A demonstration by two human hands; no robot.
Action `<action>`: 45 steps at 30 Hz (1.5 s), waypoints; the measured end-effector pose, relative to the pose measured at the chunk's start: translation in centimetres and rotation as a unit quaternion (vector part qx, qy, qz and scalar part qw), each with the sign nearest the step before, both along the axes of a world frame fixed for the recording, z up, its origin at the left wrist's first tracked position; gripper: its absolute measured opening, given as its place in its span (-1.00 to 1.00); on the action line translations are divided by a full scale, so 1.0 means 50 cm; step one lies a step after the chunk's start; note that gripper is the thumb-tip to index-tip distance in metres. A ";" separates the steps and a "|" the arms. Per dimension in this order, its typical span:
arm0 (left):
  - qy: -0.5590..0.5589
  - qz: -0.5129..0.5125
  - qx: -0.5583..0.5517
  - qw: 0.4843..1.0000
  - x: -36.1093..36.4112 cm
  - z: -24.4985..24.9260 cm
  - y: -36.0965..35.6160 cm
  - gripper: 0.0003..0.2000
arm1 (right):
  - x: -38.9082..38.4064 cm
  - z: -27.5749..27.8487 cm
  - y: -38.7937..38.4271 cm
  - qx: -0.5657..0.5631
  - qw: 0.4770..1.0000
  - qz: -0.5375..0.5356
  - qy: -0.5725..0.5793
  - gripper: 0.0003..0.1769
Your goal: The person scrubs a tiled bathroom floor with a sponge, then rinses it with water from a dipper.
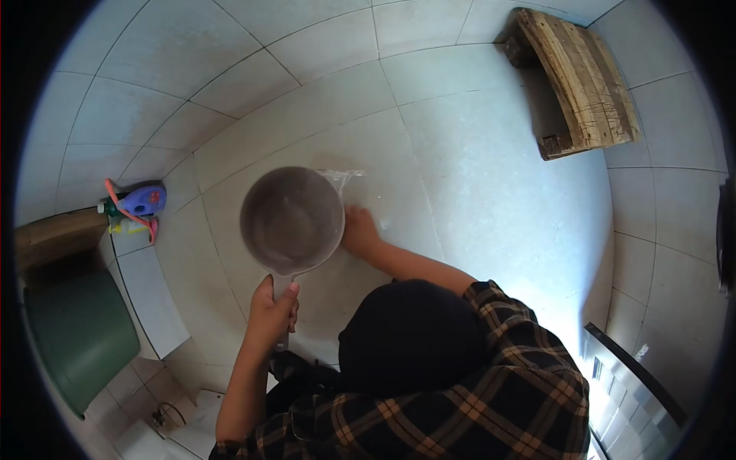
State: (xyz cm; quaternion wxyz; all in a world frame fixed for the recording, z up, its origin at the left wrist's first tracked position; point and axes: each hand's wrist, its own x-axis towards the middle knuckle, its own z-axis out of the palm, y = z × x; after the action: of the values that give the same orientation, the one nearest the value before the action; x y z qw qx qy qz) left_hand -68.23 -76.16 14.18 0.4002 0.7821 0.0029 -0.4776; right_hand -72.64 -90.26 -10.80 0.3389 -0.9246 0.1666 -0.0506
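My left hand [274, 308] is wrapped round the handle of a grey water dipper [291, 222]. The dipper's round bowl faces up, and a faint sheen shows inside it. Just right of the bowl is my right hand [360, 232], partly hidden behind the rim, so its fingers cannot be made out well. A clear, glinting streak [343, 176], like water or thin plastic, shows at the bowl's upper right edge, above my right hand. Small shiny drops lie on the pale tiled floor [414, 176] nearby.
A wooden stool [583, 84] stands at the upper right by the wall. On the left are a purple bottle [146, 200], a red-orange strip [126, 205], a green tub [80, 337] and a white ledge [153, 299]. A black cap [414, 337] and plaid shirt [460, 406] fill the lower middle.
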 end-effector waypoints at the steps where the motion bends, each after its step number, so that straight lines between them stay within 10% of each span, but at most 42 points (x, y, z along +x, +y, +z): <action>1: 0.005 0.010 -0.002 1.000 0.003 0.000 0.004 -0.78 | 0.002 -0.007 0.005 -0.022 0.998 0.051 -0.023 -0.68; 3: 0.017 0.031 -0.005 0.999 0.014 0.010 0.012 -0.78 | -0.003 -0.017 0.002 -0.065 0.984 0.151 -0.067 -0.70; 13: 0.048 0.181 0.053 0.981 0.024 0.067 0.162 -0.80 | 0.057 0.011 -0.404 -0.184 0.900 -0.376 0.121 -0.55; 18: 0.027 0.223 0.038 0.974 0.016 0.030 0.138 -0.80 | 0.119 0.003 -0.154 -0.113 0.990 -0.084 0.002 -0.66; 22: 0.067 0.230 -0.006 0.971 0.012 0.011 0.091 -0.80 | 0.023 0.009 0.011 -0.053 0.967 0.226 -0.104 -0.62; 28: 0.096 0.138 -0.015 0.986 0.017 0.019 0.013 -0.81 | -0.106 0.005 -0.320 -0.159 0.975 -0.155 -0.005 -0.58; 31: 0.118 0.102 -0.030 0.987 0.015 0.018 -0.010 -0.80 | -0.200 -0.014 -0.529 -0.301 0.865 -0.382 0.125 -0.55; 35: 0.120 0.082 -0.048 0.988 0.005 0.008 -0.024 -0.80 | -0.137 -0.025 -0.525 -0.291 0.832 -0.436 0.181 -0.53; 40: 0.083 0.055 -0.031 0.995 -0.001 0.004 -0.031 -0.81 | -0.016 0.009 -0.129 -0.099 0.993 -0.065 0.011 -0.64; 45: 0.051 0.018 -0.009 0.998 0.008 0.023 -0.028 -0.82 | -0.004 -0.044 -0.008 -0.081 0.982 0.124 -0.117 -0.80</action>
State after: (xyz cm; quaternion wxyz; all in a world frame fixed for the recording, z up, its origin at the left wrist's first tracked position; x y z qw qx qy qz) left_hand -67.83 -77.55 15.34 0.4152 0.7528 0.0334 -0.5097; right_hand -72.83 -90.66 -13.02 0.2833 -0.9502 0.0056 -0.1295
